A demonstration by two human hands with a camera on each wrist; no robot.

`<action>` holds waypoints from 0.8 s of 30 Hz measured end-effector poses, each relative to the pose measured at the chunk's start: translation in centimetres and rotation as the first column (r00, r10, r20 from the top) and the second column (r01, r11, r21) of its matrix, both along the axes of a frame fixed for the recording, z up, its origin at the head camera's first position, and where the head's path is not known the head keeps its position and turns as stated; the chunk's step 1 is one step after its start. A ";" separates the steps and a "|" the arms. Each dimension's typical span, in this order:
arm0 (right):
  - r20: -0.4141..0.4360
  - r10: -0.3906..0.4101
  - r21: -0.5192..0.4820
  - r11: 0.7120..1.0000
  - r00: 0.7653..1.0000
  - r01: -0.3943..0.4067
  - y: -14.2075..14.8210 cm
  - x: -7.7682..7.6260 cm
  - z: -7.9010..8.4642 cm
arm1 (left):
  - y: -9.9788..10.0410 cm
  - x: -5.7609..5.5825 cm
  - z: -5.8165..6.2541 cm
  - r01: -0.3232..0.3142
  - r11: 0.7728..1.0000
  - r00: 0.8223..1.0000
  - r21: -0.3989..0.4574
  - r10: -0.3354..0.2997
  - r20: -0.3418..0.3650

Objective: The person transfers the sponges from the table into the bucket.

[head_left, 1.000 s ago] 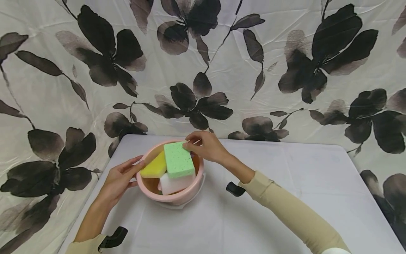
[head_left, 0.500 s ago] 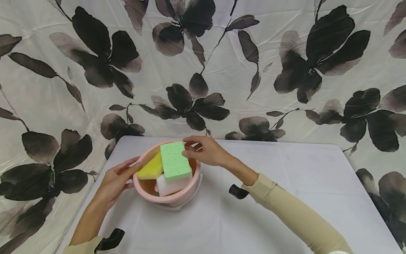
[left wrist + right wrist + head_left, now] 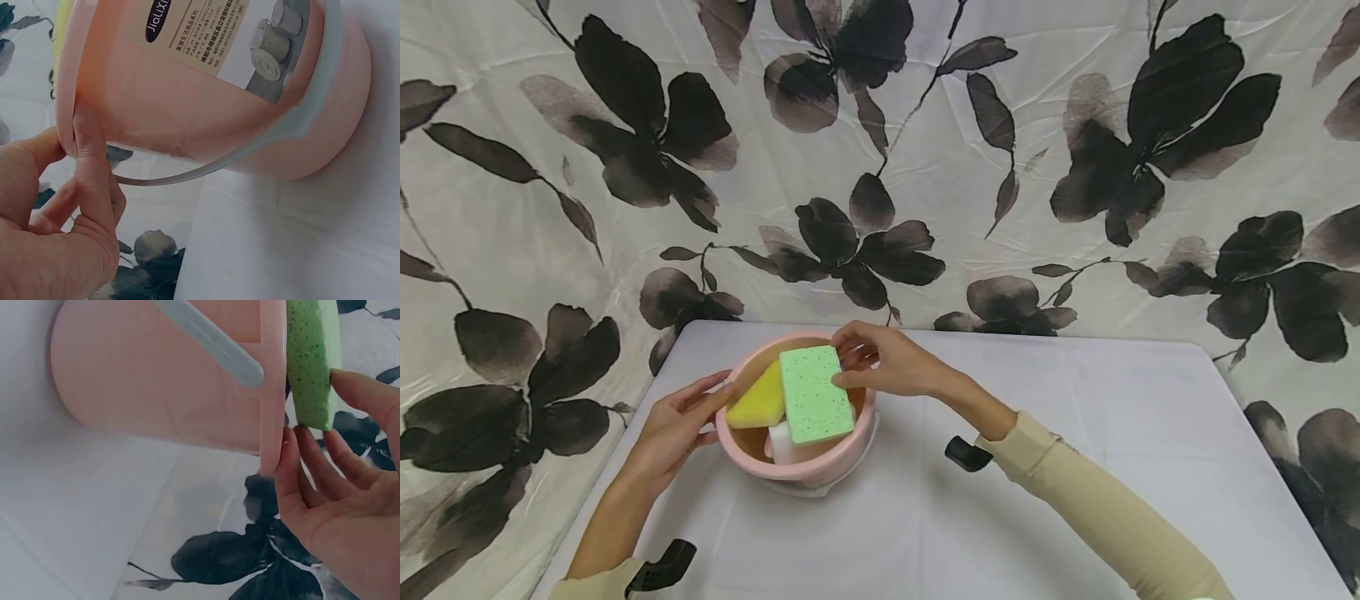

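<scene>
A pink bucket [image 3: 760, 467] stands on the table, filled with sponges. My left hand [image 3: 673, 429] pinches its rim on the left, the thumb and fingers on either side of the rim in the left wrist view. On top lies a green speckled sponge [image 3: 815, 396], tilted across the bucket's mouth. My right hand [image 3: 887, 358] holds that sponge by its right edge; in the right wrist view the thumb is on the sponge's face and fingertips meet its end, close to the rim. A yellow sponge [image 3: 758, 404] leans at the left inside. Below sits a white block [image 3: 784, 446], mostly covered.
The bucket's pale grey handle [image 3: 269, 137] hangs down along its side. A white cloth covers the table [image 3: 1037, 483], which reaches far to the right. Behind it hangs a floral curtain [image 3: 1000, 167]. Black wrist cameras [image 3: 967, 454] sit under both forearms.
The green sponge has shifted down toward the near side of the bucket, covering more of the white block. My right hand has moved slightly lower with it. My left hand keeps its place on the rim.
</scene>
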State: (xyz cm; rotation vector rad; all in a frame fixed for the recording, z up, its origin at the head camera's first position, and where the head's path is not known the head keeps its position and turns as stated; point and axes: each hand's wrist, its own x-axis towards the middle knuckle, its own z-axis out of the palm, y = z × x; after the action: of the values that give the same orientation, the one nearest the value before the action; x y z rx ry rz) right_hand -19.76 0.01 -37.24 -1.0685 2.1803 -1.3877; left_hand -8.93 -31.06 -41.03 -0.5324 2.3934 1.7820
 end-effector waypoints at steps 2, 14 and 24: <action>-0.010 0.009 0.026 1.000 1.000 -0.008 0.0 0.0 0.0 | 0.1 0.0 -0.1 -0.003 1.000 1.000 0.005 0.003 0.005; 0.000 -0.104 -0.037 0.994 0.995 0.104 1.7 0.2 -0.3 | 0.8 -0.8 -0.4 0.011 1.000 1.000 -0.027 -0.011 -0.007; 0.041 -0.188 -0.107 0.976 0.981 0.191 4.7 0.3 -1.2 | 0.2 0.5 0.3 -0.001 0.980 0.999 -0.201 -0.009 -0.051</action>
State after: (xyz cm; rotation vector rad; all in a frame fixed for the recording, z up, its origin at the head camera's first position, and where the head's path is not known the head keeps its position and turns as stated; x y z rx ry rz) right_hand -19.51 4.75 -38.40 -0.8872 2.2549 -1.6127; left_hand -8.45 -30.88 -40.76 -0.5076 2.6251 1.5794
